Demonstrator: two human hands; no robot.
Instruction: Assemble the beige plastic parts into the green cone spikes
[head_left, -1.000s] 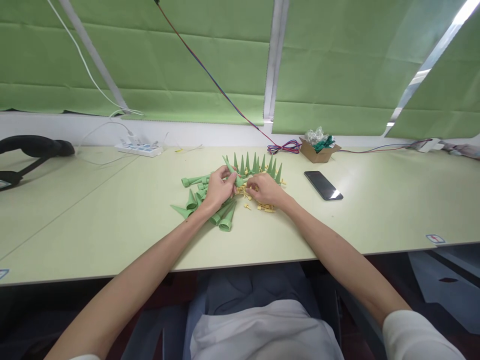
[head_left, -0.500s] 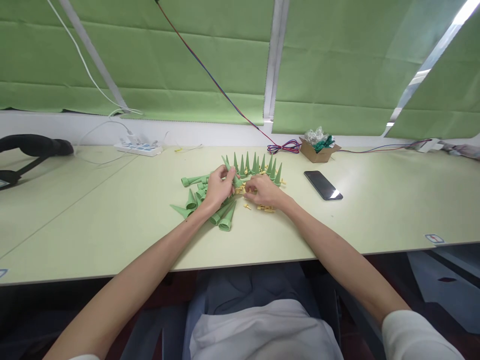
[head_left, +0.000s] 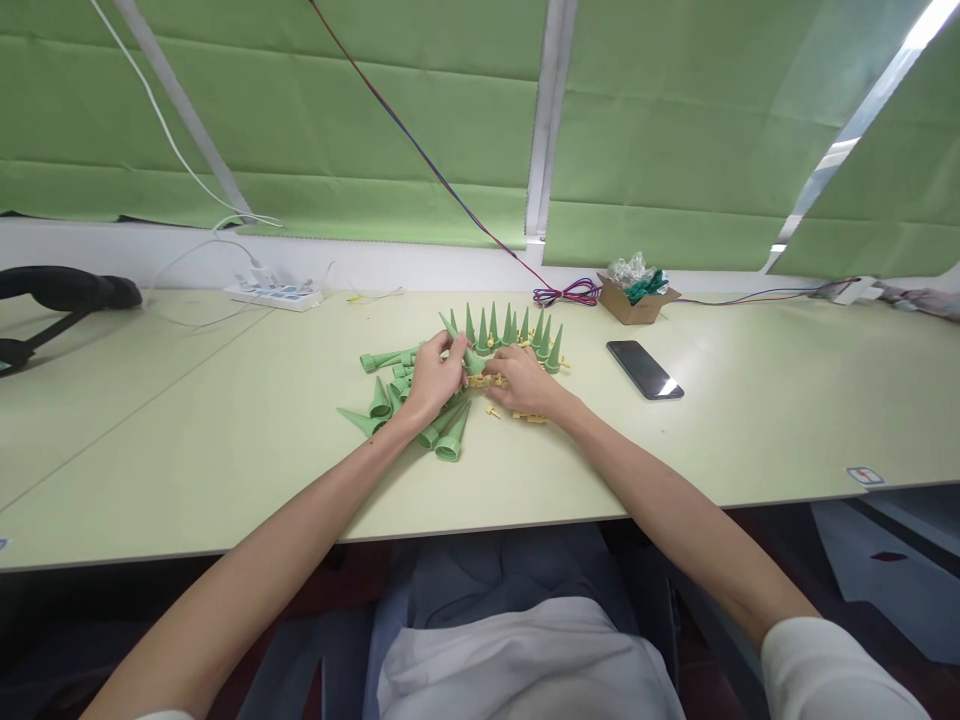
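Observation:
My left hand (head_left: 437, 377) is closed around a green plastic cone (head_left: 472, 361), its tip slanting up and to the left. Close by on the right, my right hand (head_left: 519, 380) has its fingers pinched at the wide end of that cone; whatever is between them is too small to make out. Loose green cones (head_left: 453, 437) lie in a pile beneath and left of my left hand. Beyond both hands, several green cones (head_left: 554, 352) stand upright in a curved row with yellow pieces among them. A small yellow peg (head_left: 492, 411) lies below my right hand.
A black phone (head_left: 645, 369) lies to the right on the table (head_left: 225, 450). Behind it stands a small cardboard box (head_left: 634, 306) with plastic wrap and green material inside. Coiled red and blue wire (head_left: 568, 292) sits near the wall. A white power strip (head_left: 276, 295) lies back left.
My right hand has moved slightly left and up, so its fingertips now meet the wide end of the cone. My left hand keeps the cone in nearly the same place.

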